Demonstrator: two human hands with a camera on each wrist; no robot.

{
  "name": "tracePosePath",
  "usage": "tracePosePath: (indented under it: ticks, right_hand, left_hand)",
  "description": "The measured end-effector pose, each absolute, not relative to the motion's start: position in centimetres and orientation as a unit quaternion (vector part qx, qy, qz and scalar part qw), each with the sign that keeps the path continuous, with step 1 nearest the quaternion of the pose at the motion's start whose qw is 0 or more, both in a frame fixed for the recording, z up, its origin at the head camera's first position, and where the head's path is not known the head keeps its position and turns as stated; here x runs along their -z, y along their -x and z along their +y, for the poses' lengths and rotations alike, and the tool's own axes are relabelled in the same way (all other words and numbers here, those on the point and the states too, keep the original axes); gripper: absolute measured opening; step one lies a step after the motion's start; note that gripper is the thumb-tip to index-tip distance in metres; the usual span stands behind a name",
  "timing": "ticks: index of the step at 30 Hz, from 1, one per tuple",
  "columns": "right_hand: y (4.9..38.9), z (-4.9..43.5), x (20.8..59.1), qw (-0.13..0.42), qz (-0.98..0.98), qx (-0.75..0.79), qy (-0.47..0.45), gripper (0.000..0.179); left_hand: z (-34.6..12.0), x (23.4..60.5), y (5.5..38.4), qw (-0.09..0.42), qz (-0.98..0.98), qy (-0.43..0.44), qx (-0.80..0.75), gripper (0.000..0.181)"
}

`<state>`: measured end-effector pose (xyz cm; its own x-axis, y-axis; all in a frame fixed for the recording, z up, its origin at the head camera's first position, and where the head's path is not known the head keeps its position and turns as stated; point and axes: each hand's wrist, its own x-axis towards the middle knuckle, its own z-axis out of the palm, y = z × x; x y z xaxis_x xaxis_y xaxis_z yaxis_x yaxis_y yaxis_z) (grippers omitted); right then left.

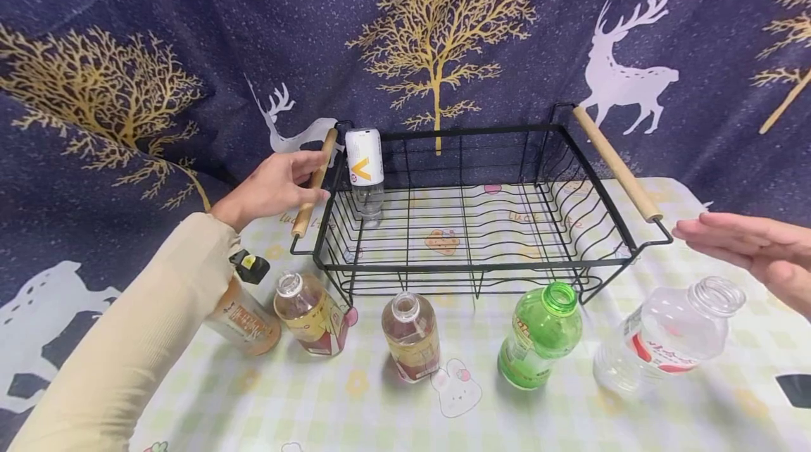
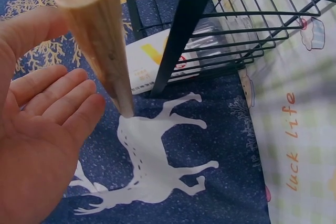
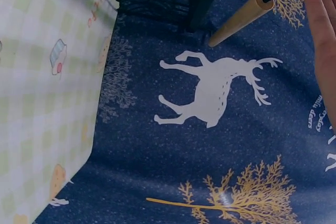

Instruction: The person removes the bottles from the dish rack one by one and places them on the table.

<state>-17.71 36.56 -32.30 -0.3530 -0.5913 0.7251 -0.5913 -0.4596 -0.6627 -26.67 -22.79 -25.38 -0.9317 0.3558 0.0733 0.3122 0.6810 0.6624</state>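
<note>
A black wire rack (image 1: 469,268) with two wooden handles stands on the table. My left hand (image 1: 275,188) is at its left handle (image 1: 315,184), fingers loosely extended and not closed round the wood. In the left wrist view the left hand (image 2: 47,114) lies beside the handle (image 2: 97,35), its palm showing. My right hand (image 1: 754,248) is held with straight fingers, off the front end of the right handle (image 1: 617,163). Only the edge of the right hand (image 3: 324,40) shows in the right wrist view. A clear bottle with a white label (image 1: 365,167) stands in the rack's left back corner.
In front of the rack stand an orange-labelled bottle (image 1: 247,322), partly behind the left sleeve, two yellow-and-red-labelled bottles (image 1: 312,318) (image 1: 412,343), a green bottle (image 1: 538,336) and a large clear bottle (image 1: 665,332). A dark patterned cloth (image 1: 304,29) hangs behind the checked tablecloth (image 1: 355,417).
</note>
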Motion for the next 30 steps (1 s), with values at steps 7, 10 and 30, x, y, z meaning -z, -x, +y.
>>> tracePosePath:
  ticks: [7,10,30]
  right_hand:
    - [18.0,36.3,31.0,-0.041,0.559,0.661,0.499,0.041]
    - [18.4,36.5,30.8,-0.068,0.593,0.663,0.451,0.041]
    - [19.9,36.3,29.8,-0.077,0.885,0.432,0.156,0.064]
  left_hand:
    - [-22.1,24.8,27.1,0.038,0.91,-0.18,-0.372,0.067]
    - [-21.8,24.4,27.2,0.039,0.915,-0.175,-0.362,0.068]
    - [-20.1,22.5,29.4,0.059,0.927,-0.149,-0.34,0.073]
